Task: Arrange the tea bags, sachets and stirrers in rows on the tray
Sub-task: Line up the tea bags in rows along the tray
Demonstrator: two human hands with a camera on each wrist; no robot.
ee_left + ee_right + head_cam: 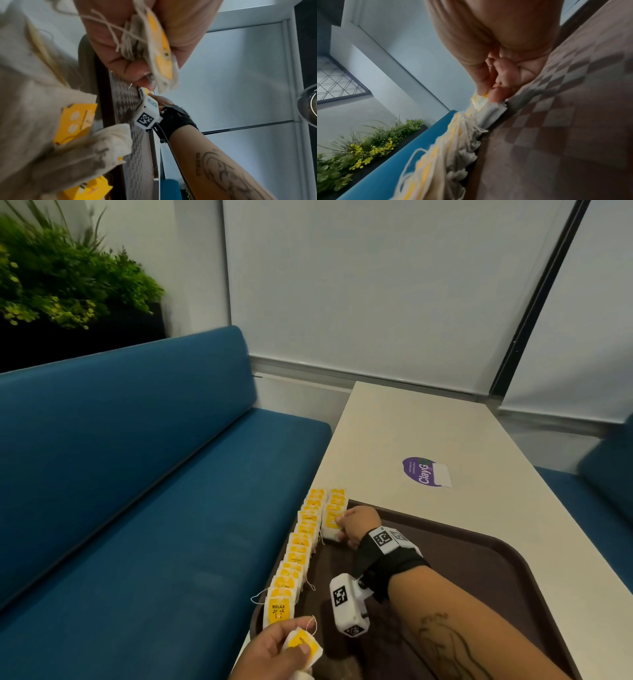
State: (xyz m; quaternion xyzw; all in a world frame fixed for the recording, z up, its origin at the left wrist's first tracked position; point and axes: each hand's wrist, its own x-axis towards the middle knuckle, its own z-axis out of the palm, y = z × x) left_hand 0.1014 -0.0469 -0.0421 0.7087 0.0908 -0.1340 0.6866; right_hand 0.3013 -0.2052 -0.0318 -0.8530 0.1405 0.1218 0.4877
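A dark brown tray [486, 573] lies on the table. Along its left edge runs a long row of white tea bags with yellow tags [294, 556]. A shorter second row [334, 513] begins at the far end. My right hand [346, 527] pinches the nearest tea bag of that short row [481, 102] between thumb and fingertip, low against the tray. My left hand [291, 648] hovers at the tray's near left corner and grips a small bunch of tea bags [159, 54] with loose strings. No sachets or stirrers show.
The cream table [428, 433] has a purple sticker [424, 472] beyond the tray. A blue bench seat [137, 491] runs close along the table's left edge, with a planter of green plants [61, 278] behind it. Another blue seat [603, 484] stands on the right.
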